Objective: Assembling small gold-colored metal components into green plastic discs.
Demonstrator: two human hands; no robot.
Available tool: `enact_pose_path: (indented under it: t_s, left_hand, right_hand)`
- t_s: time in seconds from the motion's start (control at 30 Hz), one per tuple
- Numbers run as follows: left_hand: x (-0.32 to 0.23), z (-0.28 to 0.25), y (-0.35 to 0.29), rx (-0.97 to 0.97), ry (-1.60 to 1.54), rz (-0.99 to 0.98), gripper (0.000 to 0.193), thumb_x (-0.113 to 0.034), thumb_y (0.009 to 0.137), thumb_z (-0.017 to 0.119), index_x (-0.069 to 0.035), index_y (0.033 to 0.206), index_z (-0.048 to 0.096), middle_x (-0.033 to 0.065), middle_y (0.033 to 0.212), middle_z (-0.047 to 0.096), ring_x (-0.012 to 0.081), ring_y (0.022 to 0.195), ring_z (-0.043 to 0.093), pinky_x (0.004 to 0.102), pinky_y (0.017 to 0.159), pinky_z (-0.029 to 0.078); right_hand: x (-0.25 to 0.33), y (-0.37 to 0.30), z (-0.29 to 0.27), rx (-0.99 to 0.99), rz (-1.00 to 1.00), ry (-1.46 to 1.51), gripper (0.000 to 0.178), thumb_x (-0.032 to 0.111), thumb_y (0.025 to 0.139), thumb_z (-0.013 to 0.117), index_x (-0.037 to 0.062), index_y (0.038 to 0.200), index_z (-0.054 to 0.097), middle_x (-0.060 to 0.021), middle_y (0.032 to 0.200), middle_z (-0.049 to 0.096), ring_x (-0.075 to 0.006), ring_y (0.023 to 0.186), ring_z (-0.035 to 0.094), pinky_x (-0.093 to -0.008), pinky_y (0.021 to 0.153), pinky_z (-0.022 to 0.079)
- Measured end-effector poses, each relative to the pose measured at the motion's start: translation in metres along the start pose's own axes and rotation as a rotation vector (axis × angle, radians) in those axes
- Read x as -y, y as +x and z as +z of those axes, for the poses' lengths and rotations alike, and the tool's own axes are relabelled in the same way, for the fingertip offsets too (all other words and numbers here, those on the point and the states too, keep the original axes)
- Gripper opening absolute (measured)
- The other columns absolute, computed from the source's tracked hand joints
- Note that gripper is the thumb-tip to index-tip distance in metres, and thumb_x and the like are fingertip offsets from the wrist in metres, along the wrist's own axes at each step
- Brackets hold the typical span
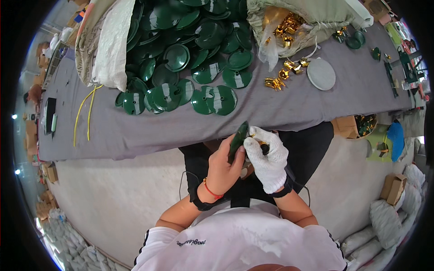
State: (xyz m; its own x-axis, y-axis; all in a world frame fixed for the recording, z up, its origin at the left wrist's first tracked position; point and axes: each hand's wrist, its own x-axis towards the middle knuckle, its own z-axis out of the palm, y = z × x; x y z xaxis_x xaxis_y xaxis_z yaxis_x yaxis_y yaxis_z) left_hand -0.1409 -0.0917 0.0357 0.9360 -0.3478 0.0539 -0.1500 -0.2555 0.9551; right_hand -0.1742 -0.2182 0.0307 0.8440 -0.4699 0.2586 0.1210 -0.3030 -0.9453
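Observation:
Over my lap, near the table's front edge, my left hand [224, 163] is bare and pinches a green round disc [238, 141], turned almost edge-on. My right hand [266, 158], in a white knitted glove, is closed beside the disc's right face. A small dark piece with a gold tint [264, 147] shows between its gloved fingers; most of it is hidden. Beyond my hands, a heap of glossy green discs [176, 57] spreads over the table, each with a small centre hole. Several shiny gold pieces [275, 83] lie to their right.
A grey cloth covers the table [149, 131]. An open sack [296, 9] of gold parts and a grey round lid [321, 74] stand at the right. A white sack [113, 45] and yellow straps [90, 115] lie left. A cardboard box [346, 127] sits below the right edge.

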Motion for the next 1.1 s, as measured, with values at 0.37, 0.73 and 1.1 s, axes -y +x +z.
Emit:
enact_pose_path:
  t_s: [0.37, 0.73, 1.1]
  left_hand:
    - [0.008, -0.007, 0.007, -0.022, -0.042, -0.114, 0.026, -0.009, 0.09, 0.063, 0.0, 0.115, 0.062, 0.0102, 0.079, 0.067, 0.0066, 0.065, 0.057, 0.0249, 0.062, 0.049]
    - [0.006, -0.007, 0.013, -0.048, -0.023, -0.095, 0.022, -0.007, 0.088, 0.066, 0.001, 0.109, 0.065, 0.0089, 0.075, 0.067, 0.0051, 0.065, 0.057, 0.023, 0.06, 0.048]
    - [-0.005, -0.014, 0.006, 0.189, 0.262, 0.163, 0.046, -0.007, 0.084, 0.062, 0.002, 0.129, 0.053, 0.0222, 0.102, 0.066, 0.0349, 0.088, 0.066, 0.0389, 0.073, 0.054]
  right_hand:
    - [0.003, -0.005, -0.001, 0.108, -0.047, -0.09, 0.025, 0.01, 0.084, 0.072, -0.0003, 0.106, 0.065, -0.0182, 0.102, 0.068, -0.029, 0.092, 0.069, -0.0341, 0.08, 0.055]
    - [0.005, 0.006, -0.004, 0.117, -0.194, -0.289, 0.012, 0.01, 0.081, 0.075, 0.0058, 0.087, 0.065, -0.0126, 0.083, 0.068, -0.0302, 0.075, 0.067, -0.0359, 0.066, 0.054]
    - [-0.008, 0.008, -0.014, 0.16, -0.335, -0.421, 0.009, 0.008, 0.08, 0.069, 0.0055, 0.078, 0.061, -0.0093, 0.072, 0.065, -0.0261, 0.062, 0.062, -0.0372, 0.054, 0.049]
